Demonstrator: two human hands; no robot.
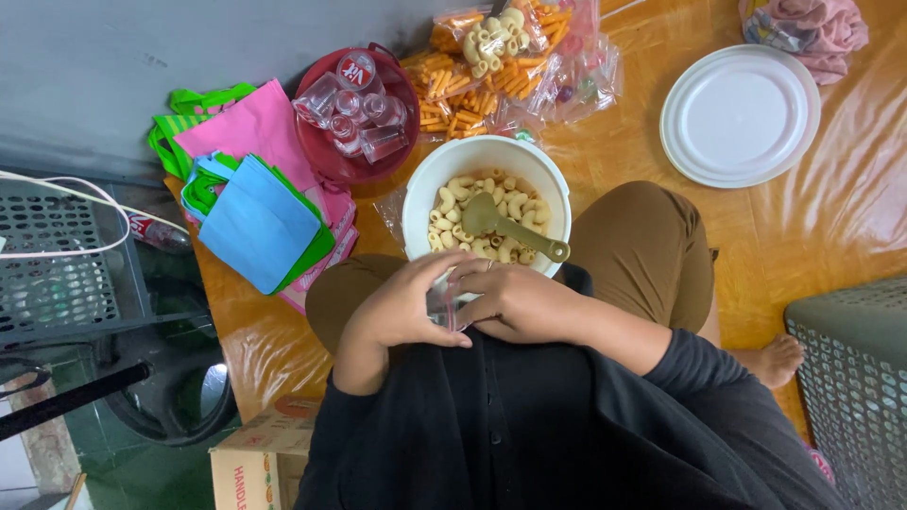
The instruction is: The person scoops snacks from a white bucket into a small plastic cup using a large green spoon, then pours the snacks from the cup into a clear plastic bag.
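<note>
Both hands, the left hand [402, 307] and the right hand [515, 302], pinch a small clear plastic bag [444, 307] between them at the lap. Just beyond the fingers stands a white bowl [425, 184] of macaroni-shaped snacks with a green scoop [501, 225]; farther out, a red basket [326, 156] of clear cups.

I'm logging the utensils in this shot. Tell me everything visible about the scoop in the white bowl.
The scoop is a dull olive green, plastic by its look, with a rounded bowl and a short handle ending in a ring. It lies tilted in the white bowl, its head on the pale elbow-shaped snacks and its handle end on the rim nearest the person. Neither hand touches it.
</note>
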